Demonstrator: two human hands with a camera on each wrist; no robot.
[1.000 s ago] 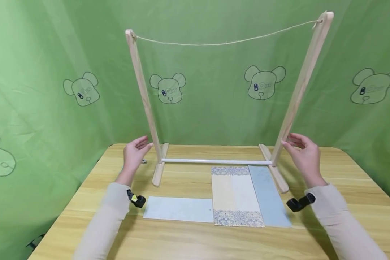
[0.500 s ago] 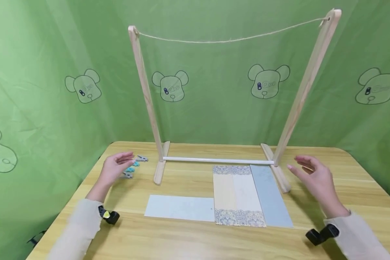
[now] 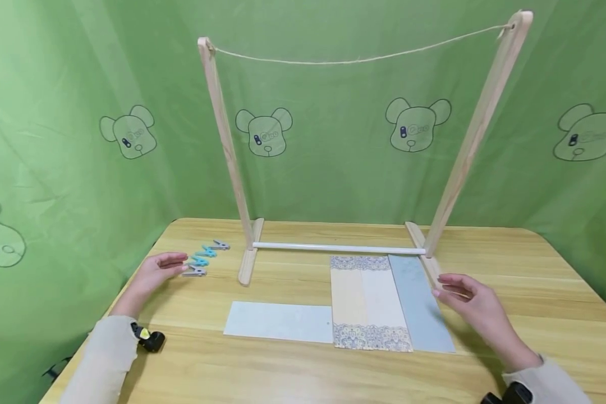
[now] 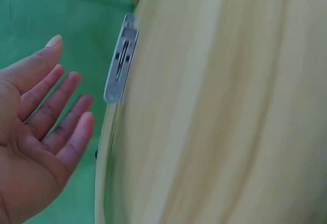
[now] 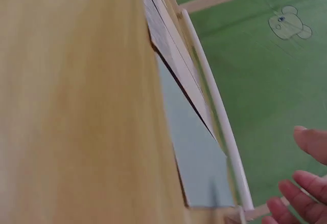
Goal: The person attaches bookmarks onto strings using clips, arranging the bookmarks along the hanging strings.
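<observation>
At the table's left side my left hand (image 3: 156, 274), fingers extended, is beside a short row of clothespins. A grey clothespin (image 3: 196, 271) is right by its fingertips and two turquoise clothespins (image 3: 202, 261) lie just behind. In the left wrist view the palm is bare, with a grey clothespin (image 4: 121, 63) close by. My right hand (image 3: 469, 300), fingers loosely bent and holding nothing, hovers by the stand's right foot (image 3: 433, 270) and a blue-grey card (image 3: 418, 303). Its fingers (image 5: 301, 198) show at the edge of the right wrist view.
A wooden stand has two tall posts (image 3: 227, 146), a white bottom rod (image 3: 333, 248) and a sagging string (image 3: 328, 62) on top. Patterned cards (image 3: 368, 297) and a pale blue card (image 3: 278, 321) lie flat on the table (image 3: 283, 376). Green fabric (image 3: 328, 185) hangs behind.
Both hands have left the stand's posts. The left moved left and toward me to the clothespins, uncovering them. The right moved away from its post, then lower toward the stand's foot.
</observation>
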